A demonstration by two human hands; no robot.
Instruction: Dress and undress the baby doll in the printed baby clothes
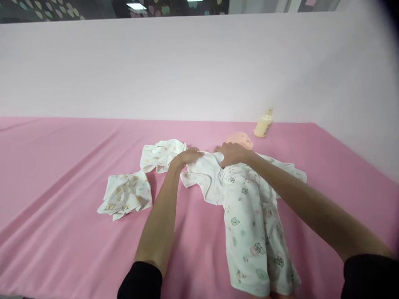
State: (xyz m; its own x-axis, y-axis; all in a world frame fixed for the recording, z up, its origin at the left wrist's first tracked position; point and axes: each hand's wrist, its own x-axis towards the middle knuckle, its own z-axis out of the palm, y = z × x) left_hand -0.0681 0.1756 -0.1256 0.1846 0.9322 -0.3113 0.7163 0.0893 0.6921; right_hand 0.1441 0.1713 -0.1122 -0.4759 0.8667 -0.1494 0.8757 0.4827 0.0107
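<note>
A baby doll lies on its back, its head (244, 140) pointing away from me. It wears printed white trousers (245, 224) and a white printed baby shirt (207, 176), whose left-hand front is turned open with the plain inside showing. My left hand (189, 156) is closed on the edge of this shirt near the sleeve. Just below the doll's head, my right hand (232, 153) pinches the shirt by the collar; its fingertips are partly hidden. The other sleeve (293, 170) stretches out to the right, beyond my right forearm.
Two crumpled printed cloths lie to the left, a nearer cloth (127, 195) and a farther cloth (162, 154) close to my left hand. A pale yellow pump bottle (263, 126) stands behind the doll. A pink sheet (62, 187) covers the surface, bordered by a white wall (124, 70).
</note>
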